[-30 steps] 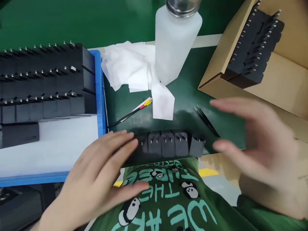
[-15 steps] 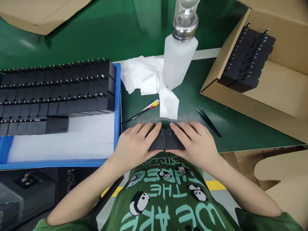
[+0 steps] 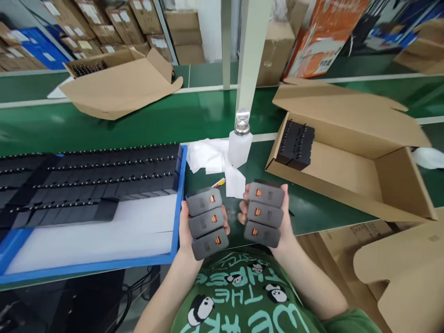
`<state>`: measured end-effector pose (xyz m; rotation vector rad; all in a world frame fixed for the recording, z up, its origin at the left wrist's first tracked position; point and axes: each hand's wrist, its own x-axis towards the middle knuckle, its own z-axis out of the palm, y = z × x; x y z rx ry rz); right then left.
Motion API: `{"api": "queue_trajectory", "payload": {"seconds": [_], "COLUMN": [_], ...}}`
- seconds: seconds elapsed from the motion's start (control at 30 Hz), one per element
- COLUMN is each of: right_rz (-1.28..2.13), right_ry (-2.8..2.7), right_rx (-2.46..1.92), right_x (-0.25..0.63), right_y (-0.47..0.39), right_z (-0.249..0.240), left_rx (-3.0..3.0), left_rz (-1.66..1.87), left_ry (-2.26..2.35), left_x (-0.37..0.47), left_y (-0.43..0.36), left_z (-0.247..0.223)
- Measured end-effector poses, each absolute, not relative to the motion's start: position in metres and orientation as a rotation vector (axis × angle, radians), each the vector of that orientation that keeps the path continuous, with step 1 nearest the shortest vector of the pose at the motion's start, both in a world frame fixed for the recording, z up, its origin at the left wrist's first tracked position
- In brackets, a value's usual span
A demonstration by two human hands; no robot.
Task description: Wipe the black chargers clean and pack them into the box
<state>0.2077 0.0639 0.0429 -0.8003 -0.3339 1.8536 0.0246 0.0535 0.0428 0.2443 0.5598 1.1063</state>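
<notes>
Head view: I see the left hand point(image 3: 187, 226) gripping a stack of three black adapters point(image 3: 207, 222), fingers curled round it. The right hand point(image 3: 282, 217) grips a second three-adapter stack point(image 3: 262, 214). Both stacks are raised above the green bench point(image 3: 138, 120) edge, just apart, between blue tray point(image 3: 178, 203) and cardboard box point(image 3: 347, 171).

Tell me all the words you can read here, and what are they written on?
"THE" and "WE ARE", upside down to the camera, on the green shirt; a smaller line above them is too blurred to read.
Orange box: printing too blurred to read.
Stacked cartons at the back: labels too small to read.
Chargers in the left hand and right hand: no writing that shows.
</notes>
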Motion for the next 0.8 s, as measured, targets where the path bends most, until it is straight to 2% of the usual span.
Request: {"api": "queue_trajectory", "payload": {"seconds": [0.27, 0.6, 0.8], "right_rz": [1.935, 1.93, 1.873], "right_ry": [-0.213, -0.475, -0.383], "right_rx": [-0.638, -0.744, -0.726], "right_x": [0.19, 0.183, 0.182], "right_y": [0.056, 0.05, 0.047], "right_z": [0.048, 0.056, 0.054], "left_rx": [0.285, 0.254, 0.246], "left_rz": [1.048, 1.034, 1.034], "left_ry": [0.49, 0.527, 0.496], "left_x": [0.025, 0.028, 0.028], "left_y": [0.05, 0.046, 0.046], "left_z": [0.049, 0.052, 0.053]}}
